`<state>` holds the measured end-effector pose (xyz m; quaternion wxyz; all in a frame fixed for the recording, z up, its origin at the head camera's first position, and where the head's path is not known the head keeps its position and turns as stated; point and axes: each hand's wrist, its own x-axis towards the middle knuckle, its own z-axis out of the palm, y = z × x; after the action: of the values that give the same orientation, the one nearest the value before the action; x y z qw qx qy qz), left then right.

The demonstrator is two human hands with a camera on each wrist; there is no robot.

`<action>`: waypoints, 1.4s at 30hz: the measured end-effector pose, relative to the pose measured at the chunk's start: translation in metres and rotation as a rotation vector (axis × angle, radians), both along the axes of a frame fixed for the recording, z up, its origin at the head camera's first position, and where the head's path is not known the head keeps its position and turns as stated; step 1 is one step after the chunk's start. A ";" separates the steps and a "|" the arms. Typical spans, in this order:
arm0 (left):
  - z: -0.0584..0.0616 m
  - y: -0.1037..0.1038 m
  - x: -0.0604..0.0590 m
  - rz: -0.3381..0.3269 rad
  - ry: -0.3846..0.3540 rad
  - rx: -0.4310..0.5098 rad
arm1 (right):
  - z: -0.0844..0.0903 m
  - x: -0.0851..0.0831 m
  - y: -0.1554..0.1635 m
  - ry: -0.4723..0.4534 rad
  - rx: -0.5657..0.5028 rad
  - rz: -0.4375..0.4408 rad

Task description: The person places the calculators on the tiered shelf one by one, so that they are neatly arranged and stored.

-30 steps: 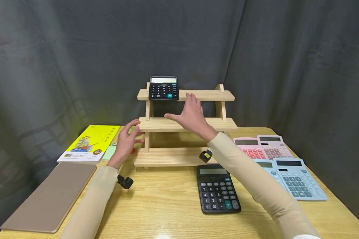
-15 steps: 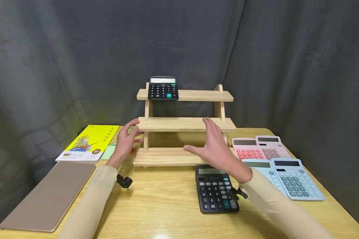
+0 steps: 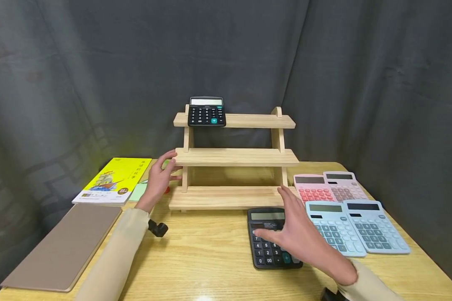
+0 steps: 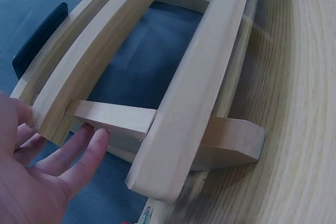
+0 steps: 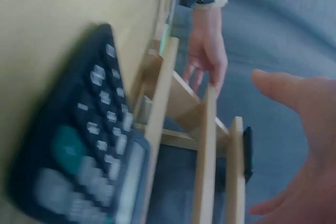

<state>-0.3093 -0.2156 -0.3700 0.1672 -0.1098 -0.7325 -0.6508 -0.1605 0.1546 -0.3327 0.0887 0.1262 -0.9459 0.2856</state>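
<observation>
While the left hand [image 3: 159,177] steadies the pale-wood shelf [image 3: 235,157] open-fingered, the right hand [image 3: 299,236] spreads flat over the black calculator [image 3: 265,244].

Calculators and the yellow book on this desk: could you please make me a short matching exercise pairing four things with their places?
Things:
1. black calculator
2. second black calculator
3. pink calculators
4. yellow book

Places:
A. table, left of the wooden rack
B. rack's top shelf
C. under the right hand
D. table, right of the rack

Pairs: 1-B, 2-C, 3-D, 4-A
</observation>
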 end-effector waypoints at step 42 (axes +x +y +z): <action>0.026 0.009 0.021 -0.020 -0.019 -0.009 | -0.059 0.022 -0.004 -0.225 0.124 0.086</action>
<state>-0.2882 -0.2068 -0.3437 0.1533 -0.1118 -0.7358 -0.6500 -0.1383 0.1506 -0.3921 -0.0384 0.1391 -0.9593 0.2427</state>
